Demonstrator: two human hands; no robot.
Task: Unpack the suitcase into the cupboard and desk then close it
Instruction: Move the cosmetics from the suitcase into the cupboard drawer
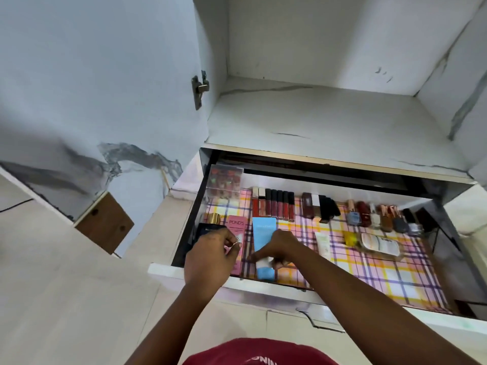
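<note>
Red shirt point(259, 351): mine, at the bottom edge, nearest the lens.
Left hand point(210, 255): my fingers curled over the pink Pond's box point(236, 227) at the drawer's left end; whether they pinched it I could not tell.
Right hand point(279, 246): pressed down on the blue tube point(264, 234), gripping its lower part.
Drawer point(263, 285): pulled open, lined with plaid paper point(382, 272).
Back row: lip glosses point(274, 205), nail polish bottles point(382, 217).
Cupboard shelf point(329, 119): above the drawer.
</note>
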